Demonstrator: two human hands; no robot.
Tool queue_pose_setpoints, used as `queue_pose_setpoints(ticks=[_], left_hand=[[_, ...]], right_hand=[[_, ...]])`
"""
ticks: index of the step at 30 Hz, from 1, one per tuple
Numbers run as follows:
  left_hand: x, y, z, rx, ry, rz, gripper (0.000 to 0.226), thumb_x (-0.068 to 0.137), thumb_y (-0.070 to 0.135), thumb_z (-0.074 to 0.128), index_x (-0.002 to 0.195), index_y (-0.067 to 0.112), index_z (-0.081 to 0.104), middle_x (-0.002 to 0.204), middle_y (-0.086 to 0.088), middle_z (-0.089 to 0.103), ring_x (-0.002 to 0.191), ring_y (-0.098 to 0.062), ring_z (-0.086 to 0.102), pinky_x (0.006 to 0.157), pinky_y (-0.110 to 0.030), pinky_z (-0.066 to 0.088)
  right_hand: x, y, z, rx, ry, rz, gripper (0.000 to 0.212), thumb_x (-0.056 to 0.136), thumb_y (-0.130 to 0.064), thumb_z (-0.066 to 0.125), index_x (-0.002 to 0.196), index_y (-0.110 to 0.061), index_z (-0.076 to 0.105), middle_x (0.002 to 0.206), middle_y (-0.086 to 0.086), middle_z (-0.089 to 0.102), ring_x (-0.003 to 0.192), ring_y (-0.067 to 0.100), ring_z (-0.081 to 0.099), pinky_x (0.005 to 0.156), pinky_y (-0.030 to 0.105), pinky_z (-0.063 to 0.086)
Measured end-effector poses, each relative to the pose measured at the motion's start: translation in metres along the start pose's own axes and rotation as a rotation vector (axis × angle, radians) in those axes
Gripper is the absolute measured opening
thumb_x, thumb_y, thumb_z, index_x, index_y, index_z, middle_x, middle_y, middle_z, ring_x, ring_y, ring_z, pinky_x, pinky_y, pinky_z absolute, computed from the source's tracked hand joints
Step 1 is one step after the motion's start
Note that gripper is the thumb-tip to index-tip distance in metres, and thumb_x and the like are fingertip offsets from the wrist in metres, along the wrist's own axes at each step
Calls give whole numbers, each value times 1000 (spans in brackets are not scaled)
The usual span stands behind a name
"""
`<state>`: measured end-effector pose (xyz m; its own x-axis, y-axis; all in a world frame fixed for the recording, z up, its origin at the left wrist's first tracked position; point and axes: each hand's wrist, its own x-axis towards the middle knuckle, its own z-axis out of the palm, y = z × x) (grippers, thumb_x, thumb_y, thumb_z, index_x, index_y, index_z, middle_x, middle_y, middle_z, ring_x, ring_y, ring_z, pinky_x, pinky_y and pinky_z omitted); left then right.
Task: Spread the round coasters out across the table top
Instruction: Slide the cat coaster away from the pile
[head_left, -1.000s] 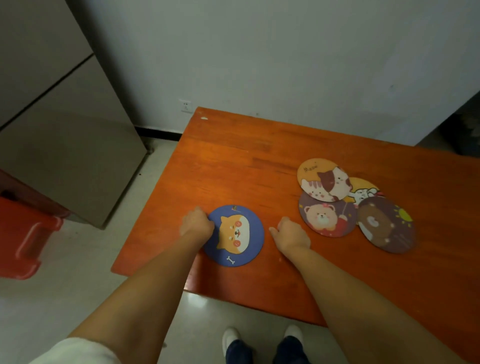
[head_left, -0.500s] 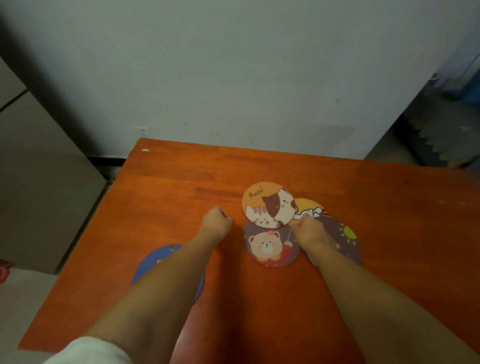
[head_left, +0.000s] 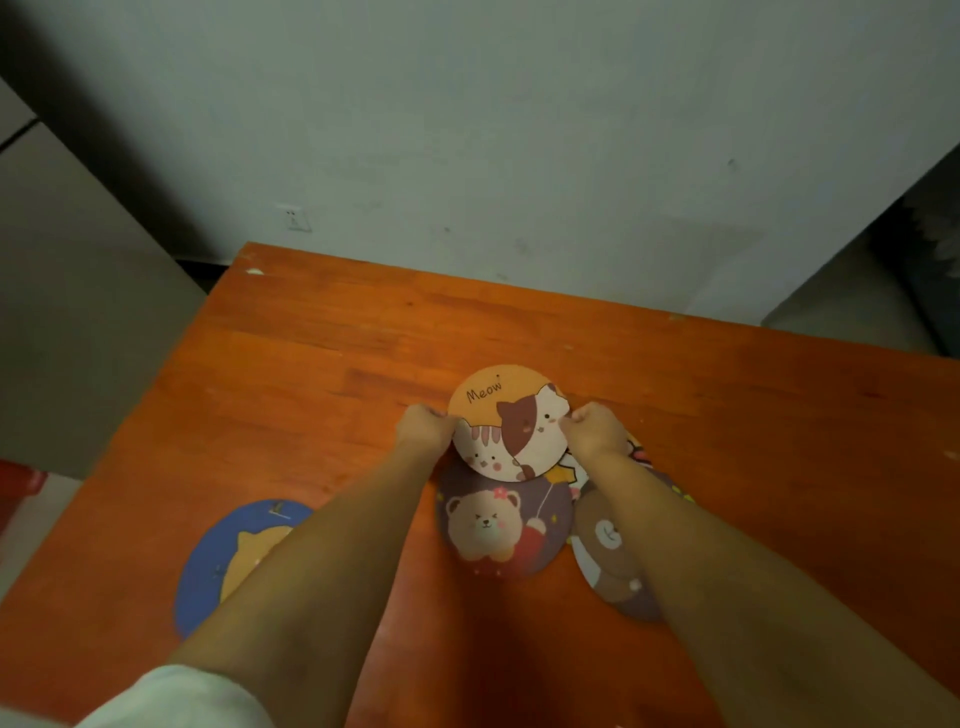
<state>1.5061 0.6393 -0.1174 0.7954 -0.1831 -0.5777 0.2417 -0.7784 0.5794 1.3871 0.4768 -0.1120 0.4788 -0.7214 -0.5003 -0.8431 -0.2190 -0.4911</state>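
Note:
An orange "Meow" cat coaster (head_left: 506, 415) tops a cluster of overlapping round coasters on the orange table (head_left: 322, 364). My left hand (head_left: 423, 428) grips its left edge and my right hand (head_left: 595, 428) grips its right edge. Below it lies a purple bear coaster (head_left: 498, 525). A dark brown-bear coaster (head_left: 608, 556) lies to the right, partly under my right forearm. A yellow coaster (head_left: 636, 449) peeks out behind my right hand. A blue dog coaster (head_left: 234, 556) lies apart at the near left, partly hidden by my left forearm.
A grey cabinet (head_left: 78, 322) stands left of the table. The white wall (head_left: 519, 130) runs behind the table's far edge, with a socket (head_left: 297, 218) low on it. Something red (head_left: 21, 480) sits on the floor at the left. Bare tabletop stretches to the far left and right.
Both hands left the blue dog coaster, moved to the cluster, and now hold the cat coaster by its two edges. The view has moved closer to the cluster.

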Motion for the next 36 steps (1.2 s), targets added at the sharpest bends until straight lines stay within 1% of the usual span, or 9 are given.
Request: queue_pose_setpoints(ticks=[3, 7, 13, 18, 23, 27, 30, 33, 36], left_hand=[[-13, 3, 3, -125, -9, 17, 42, 89, 11, 58, 53, 17, 38, 57, -6, 40, 59, -24, 36, 67, -35, 34], [-44, 13, 6, -219, -43, 103, 39, 91, 6, 54, 57, 16, 37, 61, -9, 41, 74, -25, 41, 69, -38, 39], [-114, 13, 38, -214, -198, 219, 39, 93, 5, 53, 59, 15, 37, 67, -14, 45, 65, -26, 43, 75, -47, 51], [-181, -5, 94, -113, -336, 299, 40, 91, 1, 52, 58, 14, 34, 65, -12, 39, 67, -25, 39, 70, -39, 38], [-241, -22, 158, -39, -441, 302, 41, 94, 8, 55, 59, 16, 36, 65, -9, 42, 75, -26, 41, 75, -42, 44], [-273, -25, 210, 13, -453, 306, 39, 94, 11, 56, 59, 18, 39, 69, -10, 48, 75, -28, 44, 74, -40, 45], [-291, -23, 244, 113, -413, 353, 36, 94, 15, 56, 61, 20, 42, 68, -6, 49, 63, -23, 44, 62, -34, 41], [-308, -25, 270, 202, -361, 361, 20, 96, 18, 53, 76, 16, 49, 63, 0, 43, 53, -15, 37, 50, -25, 32], [-317, -27, 282, 247, -288, 354, 8, 94, 19, 53, 89, 12, 54, 63, 0, 45, 57, -18, 43, 55, -29, 37]], right_hand=[[-9, 3, -7, 95, 4, -57, 17, 94, -24, 55, 85, -13, 48, 81, 7, 51, 76, 28, 46, 67, 36, 37], [-30, 18, -26, 186, 123, -74, 16, 93, -22, 57, 93, -7, 56, 100, 17, 64, 86, 36, 57, 71, 40, 46], [-88, 91, -55, 240, 294, 2, 9, 93, -19, 55, 85, -16, 50, 90, 4, 57, 80, 21, 51, 53, 23, 33], [-151, 183, -71, 250, 363, 146, 7, 95, -19, 53, 91, -13, 53, 89, 2, 54, 80, 19, 50, 58, 24, 35], [-188, 267, -91, 253, 395, 271, 16, 95, -19, 53, 105, -8, 58, 105, 9, 61, 85, 18, 49, 70, 29, 38], [-199, 324, -113, 244, 380, 286, 17, 95, -19, 53, 106, -7, 58, 110, 13, 64, 85, 19, 50, 72, 28, 38], [-196, 359, -130, 220, 347, 273, 16, 95, -18, 53, 104, -7, 59, 110, 13, 64, 84, 19, 50, 71, 27, 37], [-191, 384, -140, 199, 302, 273, 16, 95, -19, 53, 104, -7, 59, 111, 14, 64, 84, 20, 50, 69, 27, 37], [-188, 397, -143, 162, 267, 265, 17, 95, -19, 52, 105, -7, 59, 110, 14, 65, 83, 20, 50, 69, 27, 39]])
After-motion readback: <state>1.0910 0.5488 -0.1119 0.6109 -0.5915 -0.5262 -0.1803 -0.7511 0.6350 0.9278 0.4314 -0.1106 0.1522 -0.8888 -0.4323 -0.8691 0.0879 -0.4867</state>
